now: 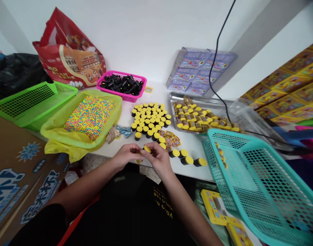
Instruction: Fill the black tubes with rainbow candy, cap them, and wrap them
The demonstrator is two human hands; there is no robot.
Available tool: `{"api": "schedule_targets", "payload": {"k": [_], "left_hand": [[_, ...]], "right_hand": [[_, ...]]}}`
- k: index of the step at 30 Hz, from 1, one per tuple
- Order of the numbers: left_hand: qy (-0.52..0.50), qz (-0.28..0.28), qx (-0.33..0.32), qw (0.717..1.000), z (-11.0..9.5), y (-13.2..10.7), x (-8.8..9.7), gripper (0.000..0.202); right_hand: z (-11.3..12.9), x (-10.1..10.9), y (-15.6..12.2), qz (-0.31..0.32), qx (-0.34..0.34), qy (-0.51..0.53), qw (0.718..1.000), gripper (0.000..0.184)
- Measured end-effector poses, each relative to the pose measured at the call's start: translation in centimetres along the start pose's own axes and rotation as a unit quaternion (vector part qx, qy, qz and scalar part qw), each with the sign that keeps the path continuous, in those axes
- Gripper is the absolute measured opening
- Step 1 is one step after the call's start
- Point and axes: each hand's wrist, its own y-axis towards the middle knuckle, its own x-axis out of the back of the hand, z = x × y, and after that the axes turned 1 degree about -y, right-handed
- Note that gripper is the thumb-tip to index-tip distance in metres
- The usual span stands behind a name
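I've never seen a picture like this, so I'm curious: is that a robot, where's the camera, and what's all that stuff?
No robot here! These are one person's bare hands: left hand and right hand. The camera sits on that person's head, looking forward and down. The hands hold a small yellow-topped container. On the white table are many black containers with yellow tops, colourful little balls, black pieces in a pink basket, and a metal tray. A turquoise basket is on the right.
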Motion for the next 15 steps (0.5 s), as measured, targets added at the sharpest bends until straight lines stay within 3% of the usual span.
{"api": "schedule_targets", "payload": {"k": [8, 11, 15], "left_hand": [[-0.108, 0.028, 0.078, 0.991, -0.1, -0.3, -1.4, 0.035], [-0.125, 0.019, 0.066, 0.990, 0.6, -0.3, -1.6, 0.036], [-0.132, 0.031, 0.055, 0.989, 0.7, -0.1, -1.7, 0.034]], "right_hand": [[-0.5, 1.0, -0.4, 0.040, -0.075, 0.082, 0.993, 0.022], [-1.0, 0.8, -0.6, 0.006, -0.091, 0.113, 0.989, 0.014], [-1.3, 0.8, -0.6, -0.051, -0.047, 0.106, 0.992, 0.016]]}}
